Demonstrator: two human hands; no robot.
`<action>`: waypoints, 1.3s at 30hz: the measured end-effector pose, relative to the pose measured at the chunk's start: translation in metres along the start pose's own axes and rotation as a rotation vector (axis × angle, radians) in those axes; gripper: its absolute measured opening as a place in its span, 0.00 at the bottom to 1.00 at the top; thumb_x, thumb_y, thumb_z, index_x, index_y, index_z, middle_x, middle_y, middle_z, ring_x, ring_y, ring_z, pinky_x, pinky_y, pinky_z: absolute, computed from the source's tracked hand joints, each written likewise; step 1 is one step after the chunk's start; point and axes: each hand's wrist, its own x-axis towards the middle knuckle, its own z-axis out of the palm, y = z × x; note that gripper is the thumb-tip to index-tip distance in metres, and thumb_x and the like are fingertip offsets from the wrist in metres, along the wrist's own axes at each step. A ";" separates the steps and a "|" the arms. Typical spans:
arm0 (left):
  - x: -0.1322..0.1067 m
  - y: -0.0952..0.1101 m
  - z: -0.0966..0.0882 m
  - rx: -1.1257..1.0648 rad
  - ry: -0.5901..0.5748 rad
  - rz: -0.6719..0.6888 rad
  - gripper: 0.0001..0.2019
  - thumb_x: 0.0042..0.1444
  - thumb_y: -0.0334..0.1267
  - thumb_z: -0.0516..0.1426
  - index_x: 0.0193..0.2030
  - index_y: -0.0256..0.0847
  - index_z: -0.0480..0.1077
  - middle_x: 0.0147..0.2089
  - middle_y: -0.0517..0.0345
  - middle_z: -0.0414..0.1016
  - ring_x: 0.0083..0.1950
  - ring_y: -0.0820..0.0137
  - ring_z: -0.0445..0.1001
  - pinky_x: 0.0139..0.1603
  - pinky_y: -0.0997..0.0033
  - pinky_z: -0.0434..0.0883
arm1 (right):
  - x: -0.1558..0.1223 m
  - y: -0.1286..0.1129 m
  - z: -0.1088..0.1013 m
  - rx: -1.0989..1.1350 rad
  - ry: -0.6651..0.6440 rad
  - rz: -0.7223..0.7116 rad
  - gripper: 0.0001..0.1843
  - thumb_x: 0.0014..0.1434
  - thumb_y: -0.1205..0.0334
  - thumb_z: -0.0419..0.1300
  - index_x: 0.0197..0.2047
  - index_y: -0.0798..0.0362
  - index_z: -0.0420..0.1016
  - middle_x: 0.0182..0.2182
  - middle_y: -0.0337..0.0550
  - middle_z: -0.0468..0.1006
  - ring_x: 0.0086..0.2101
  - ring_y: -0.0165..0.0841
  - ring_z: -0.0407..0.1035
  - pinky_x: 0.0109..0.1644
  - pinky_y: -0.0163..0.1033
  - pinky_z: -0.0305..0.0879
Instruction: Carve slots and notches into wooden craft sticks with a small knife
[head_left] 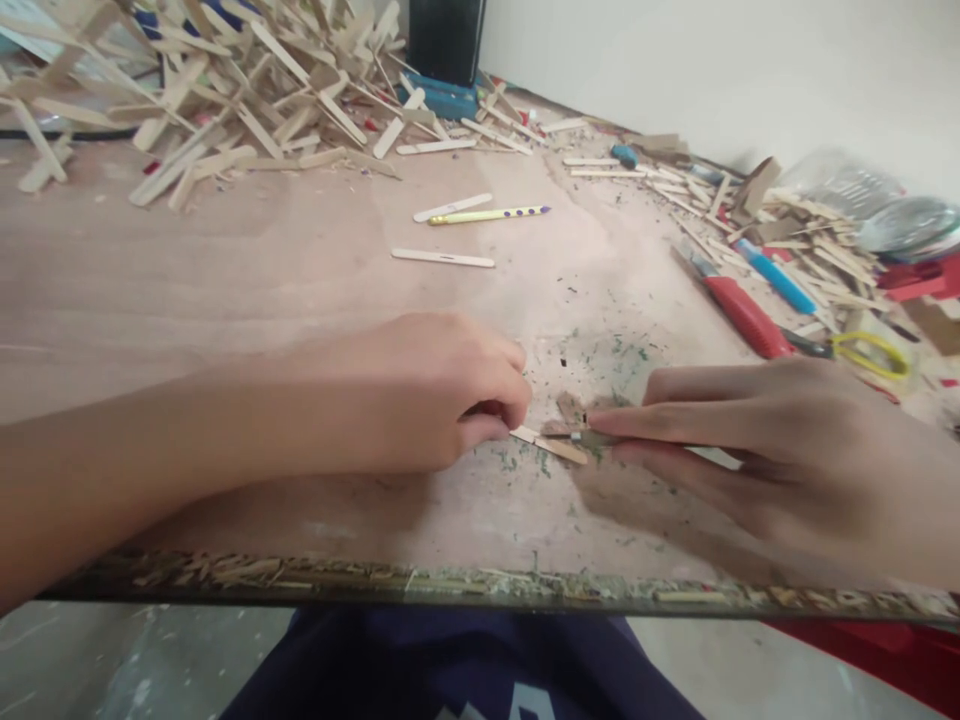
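My left hand (457, 395) presses a popsicle stick (559, 447) to the tabletop, its fingers closed over one end. The other end of the stick points right toward my right hand (780, 440). In that hand's fingers is a slim craft knife (600, 438), its handle mostly hidden by the fingers. The knife's tip lies against or just above the stick; I cannot tell which. Small green shavings (517, 460) lie around the stick. Farther back are a yellow pencil (487, 215) with purple dots, a stick (450, 207) beside it, and another stick (442, 258).
A big heap of popsicle sticks (247, 90) fills the back left, near a dark upright object (446, 40) on a blue base. On the right lie a red-handled cutter (746, 315), a blue pen-like tool (776, 275), yellow-handled scissors (870, 352) and more sticks. Debris lines the table's front edge (480, 590).
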 end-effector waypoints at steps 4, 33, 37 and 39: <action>0.002 0.001 0.001 -0.024 0.011 -0.018 0.10 0.70 0.33 0.61 0.39 0.46 0.83 0.41 0.63 0.84 0.43 0.70 0.78 0.44 0.69 0.66 | 0.006 -0.001 -0.003 -0.023 -0.010 -0.029 0.14 0.80 0.57 0.58 0.53 0.50 0.86 0.31 0.39 0.78 0.27 0.27 0.71 0.31 0.35 0.61; 0.008 -0.001 0.001 -0.021 -0.029 -0.031 0.09 0.65 0.29 0.63 0.41 0.46 0.86 0.44 0.62 0.87 0.43 0.69 0.80 0.44 0.70 0.68 | 0.019 -0.008 -0.015 -0.171 -0.110 -0.087 0.17 0.82 0.58 0.54 0.59 0.50 0.84 0.33 0.42 0.82 0.26 0.29 0.72 0.28 0.41 0.56; 0.008 -0.001 0.001 -0.018 -0.020 -0.015 0.09 0.65 0.29 0.63 0.41 0.46 0.85 0.43 0.61 0.86 0.42 0.68 0.80 0.44 0.70 0.68 | 0.019 -0.008 -0.016 -0.171 -0.116 -0.099 0.16 0.81 0.60 0.55 0.60 0.51 0.83 0.36 0.43 0.84 0.28 0.29 0.75 0.29 0.40 0.59; 0.008 -0.004 0.004 -0.028 -0.008 0.000 0.08 0.65 0.30 0.64 0.41 0.47 0.85 0.43 0.62 0.86 0.42 0.68 0.80 0.44 0.70 0.68 | 0.019 -0.008 -0.016 -0.165 -0.120 -0.095 0.16 0.80 0.61 0.55 0.59 0.51 0.84 0.35 0.43 0.83 0.27 0.29 0.74 0.29 0.40 0.59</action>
